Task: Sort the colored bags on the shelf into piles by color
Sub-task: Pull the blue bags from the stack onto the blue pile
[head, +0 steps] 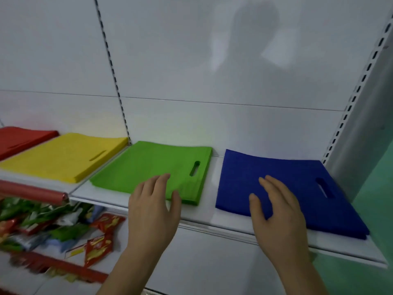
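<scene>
Head view of a white shelf [204, 218] carrying four flat piles of handled bags, listed from left to right. At 9 o'clock, partly cut by the frame edge, the red pile [19, 139] is seen. Just beside it, toward 10 o'clock of centre, the yellow pile [63, 156] is laid, its handle slot turned to the right. A slotted upright [112, 71] is fixed to the back panel [212, 60] above the gap between yellow and green. Near centre the green pile [153, 167] is placed, apart from the yellow one. The left hand [152, 211] is shown with fingers extended and slightly spread over the near edge of the green pile; whether contact is made cannot be told. At 4 o'clock the right hand [278, 213] is held flat, fingers straight and parted, over the near left part of the blue pile [287, 188]; nothing is gripped. On the lower shelf, at 8 o'clock, a loose heap of snack packets [63, 226] is visible, blurred.
</scene>
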`<state>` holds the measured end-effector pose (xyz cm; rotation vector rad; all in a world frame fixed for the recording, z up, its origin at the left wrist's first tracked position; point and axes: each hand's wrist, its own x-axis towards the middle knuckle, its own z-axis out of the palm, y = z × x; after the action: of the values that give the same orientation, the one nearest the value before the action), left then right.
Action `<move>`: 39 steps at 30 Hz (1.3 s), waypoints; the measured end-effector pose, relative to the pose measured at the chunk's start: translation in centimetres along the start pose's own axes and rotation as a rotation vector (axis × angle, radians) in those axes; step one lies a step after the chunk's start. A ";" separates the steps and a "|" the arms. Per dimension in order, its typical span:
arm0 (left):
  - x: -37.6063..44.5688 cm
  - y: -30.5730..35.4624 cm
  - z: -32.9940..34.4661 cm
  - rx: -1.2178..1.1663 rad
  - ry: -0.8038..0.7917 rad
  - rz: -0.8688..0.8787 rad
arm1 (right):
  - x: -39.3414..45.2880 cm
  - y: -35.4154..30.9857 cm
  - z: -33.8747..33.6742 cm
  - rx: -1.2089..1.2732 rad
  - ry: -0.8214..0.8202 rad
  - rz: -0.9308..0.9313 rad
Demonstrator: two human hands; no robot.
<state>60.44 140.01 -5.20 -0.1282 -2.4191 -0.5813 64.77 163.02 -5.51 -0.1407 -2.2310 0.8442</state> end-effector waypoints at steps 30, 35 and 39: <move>-3.0 -42.4 -24.7 0.363 0.090 -0.551 | -11.2 -42.3 34.5 0.244 -0.499 -0.568; 0.8 -49.6 -26.3 0.413 0.094 -0.625 | -10.5 -48.5 42.6 0.331 -0.546 -0.607; 3.8 -55.0 -28.4 0.465 0.157 -0.674 | -9.7 -53.8 48.3 0.379 -0.572 -0.667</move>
<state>60.82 78.03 -3.68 0.9170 -2.3423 -0.2719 47.08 92.26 -3.27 1.0810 -2.3162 0.9692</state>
